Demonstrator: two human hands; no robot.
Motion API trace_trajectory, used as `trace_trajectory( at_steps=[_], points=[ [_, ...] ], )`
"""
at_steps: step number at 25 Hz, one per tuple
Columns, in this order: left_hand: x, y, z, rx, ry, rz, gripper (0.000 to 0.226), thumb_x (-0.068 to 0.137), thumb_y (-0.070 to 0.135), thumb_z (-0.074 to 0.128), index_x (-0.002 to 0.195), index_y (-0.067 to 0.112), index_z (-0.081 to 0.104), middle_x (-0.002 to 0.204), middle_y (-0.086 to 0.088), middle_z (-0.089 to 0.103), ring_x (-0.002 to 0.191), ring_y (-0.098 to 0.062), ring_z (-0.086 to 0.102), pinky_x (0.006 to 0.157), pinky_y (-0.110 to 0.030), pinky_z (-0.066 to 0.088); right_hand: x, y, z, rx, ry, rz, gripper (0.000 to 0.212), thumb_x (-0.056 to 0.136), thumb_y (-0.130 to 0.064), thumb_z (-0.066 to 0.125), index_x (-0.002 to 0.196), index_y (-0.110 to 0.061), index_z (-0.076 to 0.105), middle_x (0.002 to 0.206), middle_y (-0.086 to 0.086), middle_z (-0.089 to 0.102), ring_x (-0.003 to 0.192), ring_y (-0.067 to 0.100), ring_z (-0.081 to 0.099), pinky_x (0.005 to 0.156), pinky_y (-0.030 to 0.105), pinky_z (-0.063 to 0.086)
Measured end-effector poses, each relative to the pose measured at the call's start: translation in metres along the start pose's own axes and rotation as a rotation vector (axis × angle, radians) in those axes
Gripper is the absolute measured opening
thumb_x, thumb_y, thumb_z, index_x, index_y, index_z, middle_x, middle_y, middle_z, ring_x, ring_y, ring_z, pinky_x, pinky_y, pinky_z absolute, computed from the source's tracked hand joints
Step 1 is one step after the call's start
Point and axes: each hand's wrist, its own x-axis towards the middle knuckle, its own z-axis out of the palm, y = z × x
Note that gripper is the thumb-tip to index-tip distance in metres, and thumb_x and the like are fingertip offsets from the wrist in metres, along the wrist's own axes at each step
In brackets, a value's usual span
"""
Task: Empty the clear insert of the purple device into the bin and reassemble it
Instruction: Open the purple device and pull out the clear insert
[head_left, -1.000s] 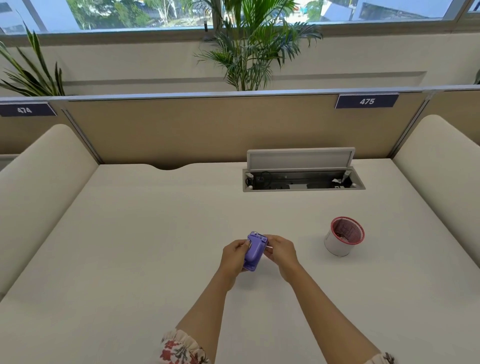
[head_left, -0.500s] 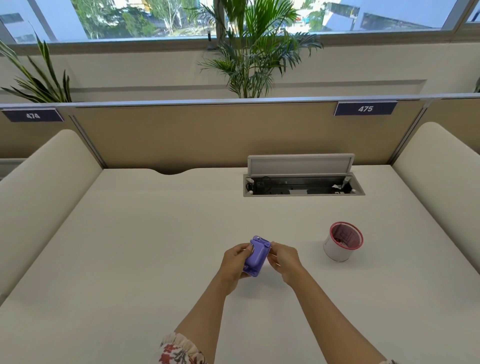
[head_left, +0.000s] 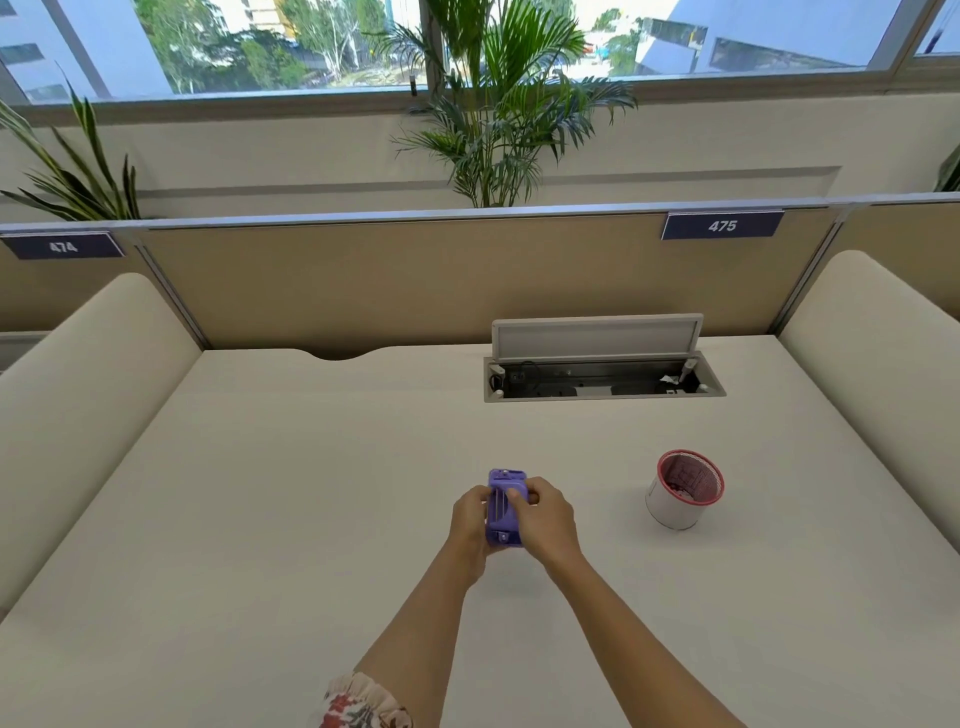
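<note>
Purple device (head_left: 503, 508) clamped between left hand (head_left: 471, 517) and right hand (head_left: 546, 514), above desk (head_left: 291, 493). Bin (head_left: 684, 489) well right. Clear insert not discernible; emptying apparently undone.

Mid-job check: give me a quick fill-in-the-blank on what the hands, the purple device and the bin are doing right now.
1. The purple device is held by ____ hands, the left hand and the right hand.
2. The small bin stands on the desk to the ____ of the hands.
3. The rim of the bin is coloured ____.
4. The number sign above the bin's side of the divider reads ____.

Missing words: both; right; red; 475
</note>
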Motion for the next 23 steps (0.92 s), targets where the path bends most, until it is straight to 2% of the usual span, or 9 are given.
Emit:
trace_trajectory(
  at_steps=[4,6,8,11,14,16,20,23],
  points=[
    [0.01,-0.001,-0.008,-0.034,0.025,-0.078,0.053,0.103,0.044,0.031,0.11,0.01,0.071,0.1,-0.016,0.075,0.089,-0.034,0.072,0.076,-0.045,0.059,-0.006,0.003,-0.001,-0.009,-0.064,-0.047,0.014,0.094,-0.024,0.056,0.097,-0.014,0.066,0.091,-0.001,0.069,0.08,0.016,0.064,0.068,0.026,0.05],
    [0.015,-0.004,-0.012,-0.002,0.043,-0.068,0.054,0.102,0.049,0.036,0.114,0.011,0.071,0.109,-0.018,0.075,0.103,-0.038,0.071,0.088,-0.053,0.058,-0.008,0.005,0.002,-0.008,-0.075,-0.047,0.015,0.094,-0.025,0.056,0.097,-0.015,0.067,0.092,0.0,0.071,0.085,0.02,0.066,0.073,0.031,0.052],
    [0.018,-0.006,-0.017,0.0,0.053,-0.057,0.051,0.102,0.049,0.039,0.113,0.01,0.071,0.112,-0.019,0.074,0.106,-0.039,0.069,0.093,-0.057,0.055,-0.008,0.004,0.003,-0.01,-0.081,-0.05,0.016,0.093,-0.026,0.057,0.097,-0.016,0.068,0.092,0.001,0.072,0.087,0.021,0.067,0.076,0.034,0.053],
    [0.017,-0.006,-0.019,-0.038,0.07,-0.045,0.05,0.102,0.048,0.04,0.111,0.01,0.07,0.112,-0.018,0.073,0.096,-0.036,0.07,0.091,-0.054,0.055,-0.006,0.003,0.001,-0.012,-0.107,-0.08,0.016,0.094,-0.026,0.057,0.099,-0.018,0.069,0.084,-0.005,0.067,0.079,0.016,0.064,0.069,0.029,0.051],
    [0.014,-0.004,-0.019,-0.052,0.074,-0.028,0.046,0.102,0.045,0.041,0.104,0.01,0.07,0.102,-0.015,0.073,0.086,-0.032,0.07,0.081,-0.049,0.057,-0.007,0.003,0.001,0.0,-0.12,-0.083,0.016,0.094,-0.026,0.057,0.098,-0.018,0.07,0.076,-0.009,0.062,0.071,0.011,0.058,0.064,0.023,0.045],
    [0.01,-0.003,-0.02,-0.076,0.032,-0.021,0.044,0.103,0.044,0.042,0.103,0.01,0.07,0.101,-0.014,0.073,0.086,-0.031,0.07,0.078,-0.047,0.057,-0.008,0.003,0.001,0.024,-0.095,-0.06,0.015,0.093,-0.028,0.057,0.093,-0.019,0.069,0.074,-0.008,0.062,0.071,0.013,0.059,0.066,0.029,0.048],
    [-0.004,-0.013,-0.017,-0.235,-0.109,-0.019,0.044,0.105,0.037,0.037,0.119,0.008,0.067,0.108,-0.015,0.075,0.095,-0.029,0.07,0.081,-0.043,0.058,-0.006,0.001,-0.001,0.117,-0.014,-0.002,0.019,0.091,-0.031,0.057,0.088,-0.015,0.068,0.075,0.005,0.068,0.071,0.018,0.061,0.075,0.044,0.055],
    [-0.015,-0.024,-0.01,-0.361,-0.17,-0.011,0.04,0.106,0.031,0.038,0.121,0.006,0.065,0.108,-0.018,0.074,0.102,-0.03,0.068,0.077,-0.045,0.059,-0.002,-0.003,-0.004,0.183,0.043,0.043,0.02,0.086,-0.032,0.059,0.083,-0.015,0.068,0.081,0.011,0.071,0.071,0.02,0.063,0.079,0.048,0.056]
  ],
)
